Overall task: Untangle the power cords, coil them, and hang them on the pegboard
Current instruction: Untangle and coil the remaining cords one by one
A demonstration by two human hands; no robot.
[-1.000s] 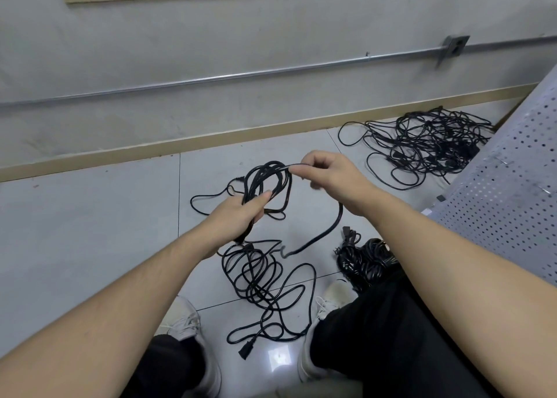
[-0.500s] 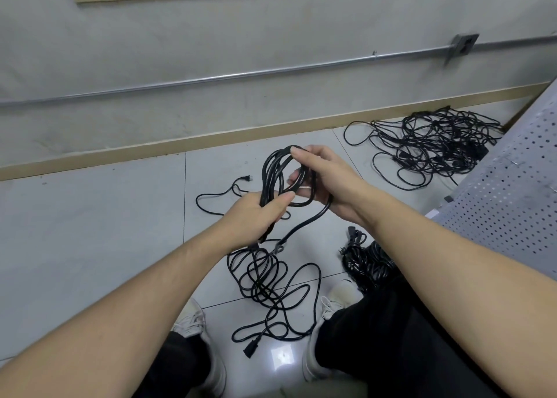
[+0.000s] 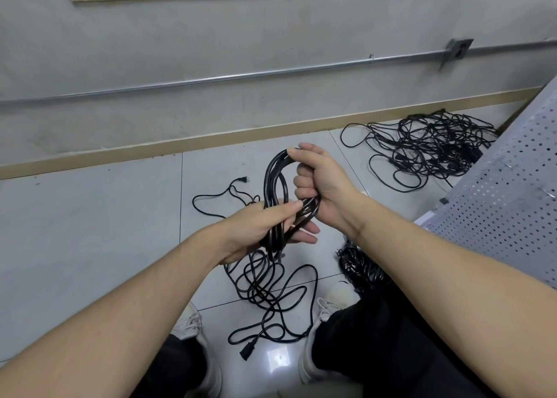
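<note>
A black power cord coil (image 3: 273, 183) stands upright between my hands above the floor. My left hand (image 3: 265, 229) grips the bottom of the coil, thumb over the strands. My right hand (image 3: 319, 180) grips the coil's right side, its fingers curled through the loop and up to its top. The cord's loose length (image 3: 265, 289) trails in loops on the tiles below, ending in a black connector (image 3: 247, 351). A thin tail with a plug (image 3: 243, 180) lies on the floor behind the coil. The grey pegboard (image 3: 512, 198) leans at the right.
A large tangle of black cords (image 3: 431, 150) lies by the wall at the back right. A bundled coil (image 3: 358, 265) sits on the floor by my right knee. My white shoes (image 3: 193, 328) flank the loose cord. A metal conduit (image 3: 241, 76) runs along the wall.
My right hand brought the pinched strand in to the coil and now grips through the loop. The coil stands more upright, and both hands have drawn closer together.
</note>
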